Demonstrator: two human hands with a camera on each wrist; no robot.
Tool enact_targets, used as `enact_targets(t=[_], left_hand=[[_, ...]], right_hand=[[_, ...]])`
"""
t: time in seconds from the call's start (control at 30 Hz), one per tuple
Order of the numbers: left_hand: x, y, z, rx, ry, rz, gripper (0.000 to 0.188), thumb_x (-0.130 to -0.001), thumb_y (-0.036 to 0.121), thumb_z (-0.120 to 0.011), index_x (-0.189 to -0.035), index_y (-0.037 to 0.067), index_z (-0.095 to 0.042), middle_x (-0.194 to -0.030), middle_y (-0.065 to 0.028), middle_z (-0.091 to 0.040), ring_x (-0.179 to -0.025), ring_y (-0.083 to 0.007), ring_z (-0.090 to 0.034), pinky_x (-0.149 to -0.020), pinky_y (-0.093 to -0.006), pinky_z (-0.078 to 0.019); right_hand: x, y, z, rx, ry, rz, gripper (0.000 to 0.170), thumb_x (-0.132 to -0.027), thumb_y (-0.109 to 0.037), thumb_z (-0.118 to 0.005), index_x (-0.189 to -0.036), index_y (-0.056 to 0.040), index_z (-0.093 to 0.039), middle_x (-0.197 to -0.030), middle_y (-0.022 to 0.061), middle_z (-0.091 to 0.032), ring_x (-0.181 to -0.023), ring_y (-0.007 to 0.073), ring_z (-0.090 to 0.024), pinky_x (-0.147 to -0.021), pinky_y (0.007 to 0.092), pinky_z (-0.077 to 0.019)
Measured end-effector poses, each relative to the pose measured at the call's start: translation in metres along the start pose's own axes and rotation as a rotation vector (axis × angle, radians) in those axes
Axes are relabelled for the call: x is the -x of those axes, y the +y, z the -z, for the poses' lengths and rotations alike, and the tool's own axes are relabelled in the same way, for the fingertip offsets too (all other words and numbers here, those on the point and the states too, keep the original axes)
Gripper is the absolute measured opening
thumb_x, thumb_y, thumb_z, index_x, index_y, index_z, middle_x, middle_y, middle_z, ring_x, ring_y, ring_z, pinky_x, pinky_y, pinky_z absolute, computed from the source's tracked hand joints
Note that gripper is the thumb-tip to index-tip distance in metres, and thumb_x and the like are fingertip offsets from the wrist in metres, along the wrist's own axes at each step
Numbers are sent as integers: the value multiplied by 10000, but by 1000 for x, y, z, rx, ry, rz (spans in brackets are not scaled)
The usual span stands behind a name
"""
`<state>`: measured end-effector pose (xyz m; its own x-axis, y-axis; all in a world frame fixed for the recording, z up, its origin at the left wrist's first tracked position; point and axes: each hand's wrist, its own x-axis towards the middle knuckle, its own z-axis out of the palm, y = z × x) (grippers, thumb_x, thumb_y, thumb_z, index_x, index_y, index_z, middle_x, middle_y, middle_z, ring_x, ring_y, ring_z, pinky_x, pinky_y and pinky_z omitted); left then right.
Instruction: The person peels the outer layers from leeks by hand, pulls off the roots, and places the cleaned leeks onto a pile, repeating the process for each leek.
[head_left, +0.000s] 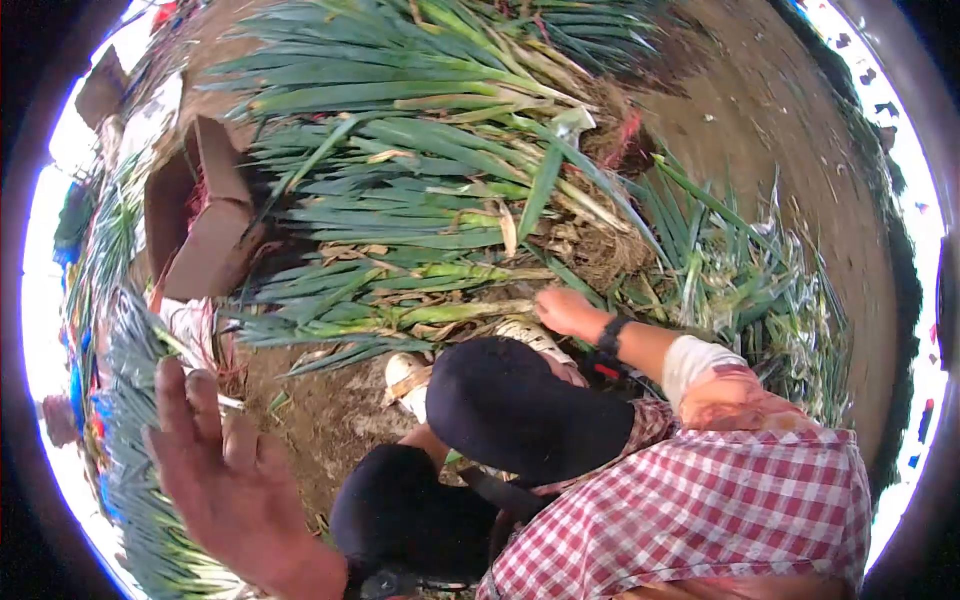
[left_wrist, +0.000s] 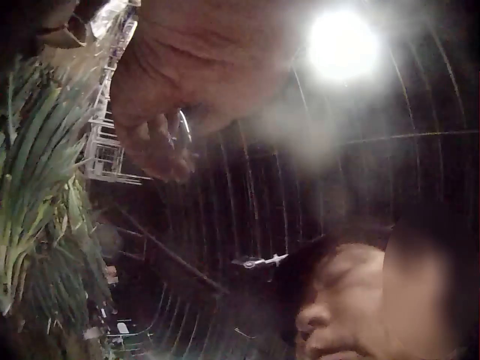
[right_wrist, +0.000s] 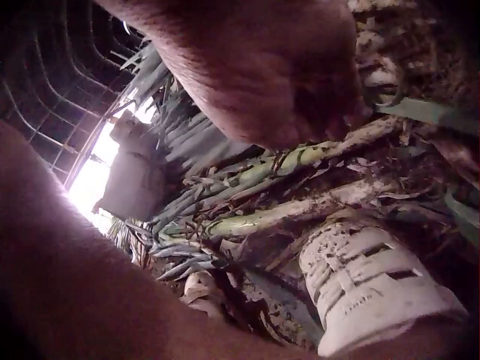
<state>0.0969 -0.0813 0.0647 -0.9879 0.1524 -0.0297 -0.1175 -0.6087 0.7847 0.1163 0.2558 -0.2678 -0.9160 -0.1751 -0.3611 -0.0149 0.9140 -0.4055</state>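
Observation:
My right hand (head_left: 570, 312) reaches down to the root end of a long green onion (head_left: 485, 311) lying on the ground. In the right wrist view its fingers curl down over a pale, soil-covered stalk (right_wrist: 307, 156), and a second stalk (right_wrist: 300, 210) lies just in front. My left hand (head_left: 235, 480) is raised at the lower left, with fingers loosely bent and apart. A thin, shiny curved strip (left_wrist: 184, 126) shows by the left fingers in the left wrist view; its kind is unclear.
Rows of green onions (head_left: 400, 140) with earthy roots cover the ground ahead. An open cardboard box (head_left: 215, 215) stands at the left. Peeled leaf scraps (head_left: 770, 290) are heaped at the right. My pale, slotted shoes (right_wrist: 375, 289) stand close to the stalks.

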Motion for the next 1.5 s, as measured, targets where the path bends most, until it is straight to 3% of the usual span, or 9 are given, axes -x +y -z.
enact_targets(t=[0.07,0.2,0.47,0.6,0.87,1.03,1.07,1.27,1.5], left_hand=[[-18,-35,6,-32,379,3,386,-894,262,-372,-1204,32,-377,-1032,-72,-527,-664,-106,-473,-584,-232,-434],[-26,-78,-4,-241,610,89,354,-872,232,-422,-1165,33,-414,-920,-50,-529,-655,-90,-470,-566,-222,-430],[-43,-73,-31,-342,642,165,237,-852,235,-450,-1022,83,-513,-782,36,-525,-581,-52,-460,-450,-153,-381],[-46,-73,-27,-275,552,196,316,-814,254,-507,-1041,38,-465,-820,-36,-505,-700,-86,-444,-578,-205,-365],[-48,-96,-35,-447,623,339,234,-824,219,-501,-997,62,-512,-845,-35,-542,-666,-119,-518,-549,-242,-400],[-53,-124,-27,-617,356,592,381,-821,372,-514,-1057,75,-477,-988,-47,-506,-716,-157,-548,-533,-257,-424],[-57,-130,-29,-625,339,578,381,-821,372,-514,-1057,75,-477,-988,-47,-506,-716,-157,-548,-533,-257,-424],[-102,-152,-71,-147,388,132,347,-810,246,-561,-1079,59,-445,-961,-64,-528,-789,-207,-563,-624,-328,-480],[-131,-232,-73,-111,624,212,291,-774,236,-583,-935,4,-512,-837,-77,-545,-640,-210,-539,-580,-335,-443]], right_hand=[[-22,-4,-15,-128,76,59,191,-718,-85,-465,-889,-2,-487,-833,190,-508,-750,375,-528,-641,442,-437],[-60,-1,-48,-31,205,65,247,-721,-96,-495,-960,-32,-486,-914,158,-496,-877,335,-509,-737,440,-412],[-65,27,-49,200,-137,-203,326,-731,-97,-501,-1056,-81,-491,-1130,127,-462,-1064,301,-442,-900,492,-286],[-66,20,-40,46,-333,-238,344,-689,-141,-531,-1008,-17,-489,-884,147,-592,-852,299,-570,-790,493,-365],[-7,-39,94,-598,96,128,347,-734,-282,-592,-934,-16,-494,-749,190,-572,-707,360,-559,-609,389,-435],[36,-75,156,-699,234,277,312,-758,-197,-619,-961,-11,-473,-810,144,-561,-699,211,-550,-642,316,-431],[45,-82,165,-706,263,291,326,-748,-233,-616,-942,-18,-466,-796,189,-559,-763,330,-562,-652,366,-438],[78,-101,173,-688,449,330,337,-773,-222,-571,-1018,-35,-436,-791,195,-556,-769,354,-557,-655,402,-435],[136,-46,150,-368,235,-85,398,-768,-209,-573,-1090,-3,-461,-914,214,-558,-830,362,-553,-673,382,-446]])
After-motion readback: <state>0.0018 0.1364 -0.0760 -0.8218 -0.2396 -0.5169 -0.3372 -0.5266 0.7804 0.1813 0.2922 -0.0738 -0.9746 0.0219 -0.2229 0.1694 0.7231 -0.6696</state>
